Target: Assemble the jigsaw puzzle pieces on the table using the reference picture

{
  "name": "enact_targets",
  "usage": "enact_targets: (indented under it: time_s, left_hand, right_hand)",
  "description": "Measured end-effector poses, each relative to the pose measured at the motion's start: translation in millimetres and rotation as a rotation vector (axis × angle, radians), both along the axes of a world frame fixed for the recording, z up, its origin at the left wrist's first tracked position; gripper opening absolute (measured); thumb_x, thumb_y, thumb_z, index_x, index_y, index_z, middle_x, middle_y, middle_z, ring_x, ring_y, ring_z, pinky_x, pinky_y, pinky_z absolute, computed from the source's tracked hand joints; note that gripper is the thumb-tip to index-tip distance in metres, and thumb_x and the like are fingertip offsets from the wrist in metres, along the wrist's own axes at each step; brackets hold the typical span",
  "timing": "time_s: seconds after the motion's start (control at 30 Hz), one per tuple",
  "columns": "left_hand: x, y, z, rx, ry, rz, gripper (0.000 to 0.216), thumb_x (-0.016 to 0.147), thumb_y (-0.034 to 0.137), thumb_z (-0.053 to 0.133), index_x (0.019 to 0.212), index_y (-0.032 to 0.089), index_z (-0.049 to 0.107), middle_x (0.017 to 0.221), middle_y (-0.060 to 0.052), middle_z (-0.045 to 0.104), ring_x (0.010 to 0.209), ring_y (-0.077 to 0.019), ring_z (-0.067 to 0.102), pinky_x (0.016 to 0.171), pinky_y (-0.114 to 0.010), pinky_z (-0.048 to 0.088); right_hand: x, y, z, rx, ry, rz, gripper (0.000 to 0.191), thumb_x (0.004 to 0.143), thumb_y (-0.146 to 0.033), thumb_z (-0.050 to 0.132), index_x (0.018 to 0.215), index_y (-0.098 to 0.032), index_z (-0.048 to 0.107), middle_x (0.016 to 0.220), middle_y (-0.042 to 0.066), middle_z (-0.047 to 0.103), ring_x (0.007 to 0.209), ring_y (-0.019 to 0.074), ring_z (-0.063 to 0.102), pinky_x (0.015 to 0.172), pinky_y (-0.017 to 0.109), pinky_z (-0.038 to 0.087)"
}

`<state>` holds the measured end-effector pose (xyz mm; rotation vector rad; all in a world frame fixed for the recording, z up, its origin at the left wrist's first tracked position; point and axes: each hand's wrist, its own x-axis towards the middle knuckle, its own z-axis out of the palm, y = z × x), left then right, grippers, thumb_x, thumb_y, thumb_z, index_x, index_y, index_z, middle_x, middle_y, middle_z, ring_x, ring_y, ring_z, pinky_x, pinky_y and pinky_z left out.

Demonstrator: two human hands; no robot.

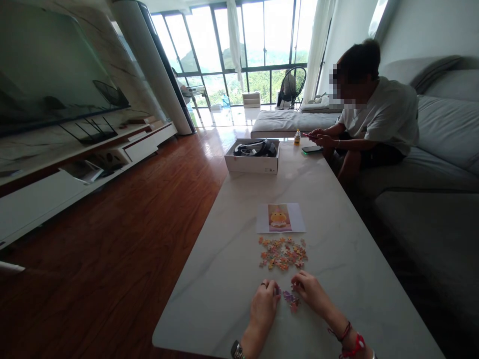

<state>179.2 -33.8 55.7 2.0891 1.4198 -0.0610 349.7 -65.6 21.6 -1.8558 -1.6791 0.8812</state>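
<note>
My left hand [265, 303] is closed, its fingertips pinching a purple puzzle piece [277, 290] just above the marble table. Opposite it, my right hand [307, 289] has its fingers bent together at a small group of purple and pink puzzle pieces [291, 299]. Whatever lies between the right fingertips is mostly hidden, though a bit of a piece shows beside them. Beyond both hands spreads a loose heap of orange, yellow and pink puzzle pieces [283, 253]. Behind that heap lies a paper sheet [298, 219] with a printed picture of a yellow figure.
The long white marble table [213, 279] carries an open box [251, 165] with dark gear inside, a small bottle [297, 137] and a phone [312, 149]. At the right, a person [389, 114] sits on the grey sofa [449, 129], holding a red phone.
</note>
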Motion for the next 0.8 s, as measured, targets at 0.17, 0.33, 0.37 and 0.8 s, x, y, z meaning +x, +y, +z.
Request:
enact_targets:
  time_s: [0.17, 0.33, 0.37, 0.8]
  left_hand:
    - [2.0, 0.9, -0.2, 0.012, -0.013, 0.008, 0.016, 0.077, 0.020, 0.044, 0.091, 0.022, 0.052, 0.098, -0.003, 0.051, 0.086, -0.0121, 0.052, 0.070, -0.019, 0.038]
    - [2.0, 0.7, -1.6, 0.031, -0.005, 0.001, 0.014, 0.077, 0.021, 0.045, 0.089, 0.023, 0.052, 0.096, -0.002, 0.052, 0.083, -0.0121, 0.052, 0.068, -0.020, 0.038]
    - [2.1, 0.8, -1.5, 0.028, 0.000, -0.001, 0.015, 0.077, 0.021, 0.045, 0.089, 0.024, 0.052, 0.096, -0.001, 0.052, 0.083, -0.0120, 0.052, 0.068, -0.020, 0.038]
    - [2.1, 0.4, -6.3, 0.036, -0.002, -0.004, 0.015, 0.078, 0.023, 0.044, 0.091, 0.025, 0.052, 0.096, -0.002, 0.052, 0.083, -0.0123, 0.053, 0.069, -0.020, 0.038]
  right_hand:
    - [0.2, 1.0, -1.5, -0.024, 0.028, -0.018, 0.013, 0.071, -0.014, 0.048, 0.074, -0.018, 0.060, 0.074, 0.003, 0.056, 0.070, 0.0145, 0.056, 0.064, 0.024, 0.043]
    - [-1.0, 0.2, -1.1, 0.004, 0.028, -0.002, 0.015, 0.072, -0.014, 0.048, 0.078, -0.018, 0.061, 0.076, 0.004, 0.057, 0.069, 0.0139, 0.056, 0.065, 0.024, 0.043]
    - [-1.1, 0.2, -1.0, 0.010, 0.028, -0.002, 0.015, 0.071, -0.014, 0.048, 0.079, -0.018, 0.060, 0.076, 0.003, 0.057, 0.069, 0.0138, 0.055, 0.065, 0.024, 0.043]
    - [-1.0, 0.9, -2.3, 0.019, 0.012, 0.002, 0.014, 0.071, -0.011, 0.047, 0.073, -0.017, 0.060, 0.075, 0.003, 0.057, 0.068, 0.0136, 0.055, 0.065, 0.024, 0.042]
